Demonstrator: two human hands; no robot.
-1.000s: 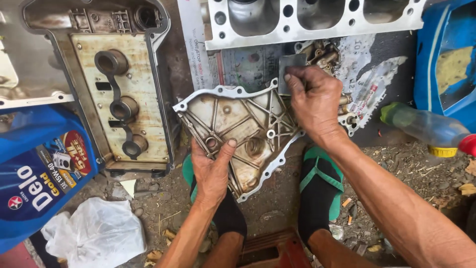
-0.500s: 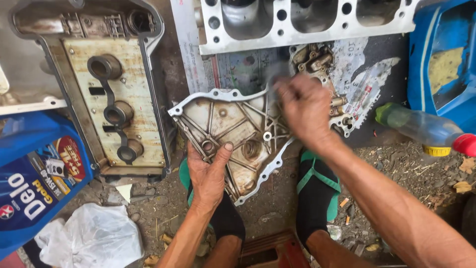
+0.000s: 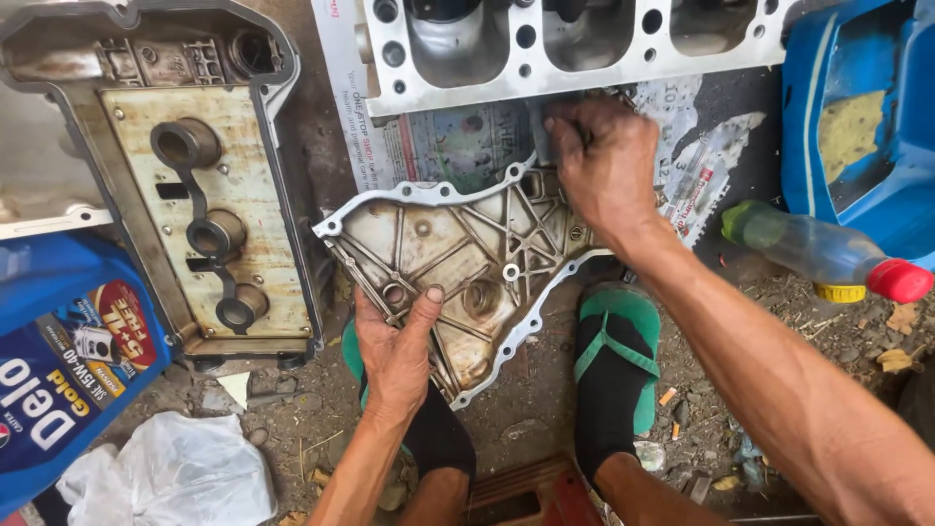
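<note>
the timing cover [image 3: 458, 263] lay inner face up on the dirt floor [image 3: 545, 429], resting partly on newspaper [image 3: 458, 146] and over the person's green sandals [image 3: 616, 341]. the left hand [image 3: 394, 351] gripped its lower edge, thumb pressed flat on top and fingers curled under, pinning it down. the right hand [image 3: 606, 166] was closed around a small flat grey piece, maybe a scraper or abrasive pad [image 3: 542, 131], pressed at the cover's upper right flange; what it was exactly could not be told. by the look of it, the cleaning was partway: the flange rim showed pale and bright, while the ribbed inside was brown with oily stain and seemed untouched. around it, a valve cover [image 3: 185, 185] lay open to the left, a cylinder head [image 3: 575, 39] ran across the top, very near the working hand, leaving little room there. a blue oil jug [image 3: 68, 351], a white plastic bag [image 3: 175, 477], a cut blue container [image 3: 857, 127] and a red-capped plastic bottle [image 3: 818, 248] sat well apart.
</note>
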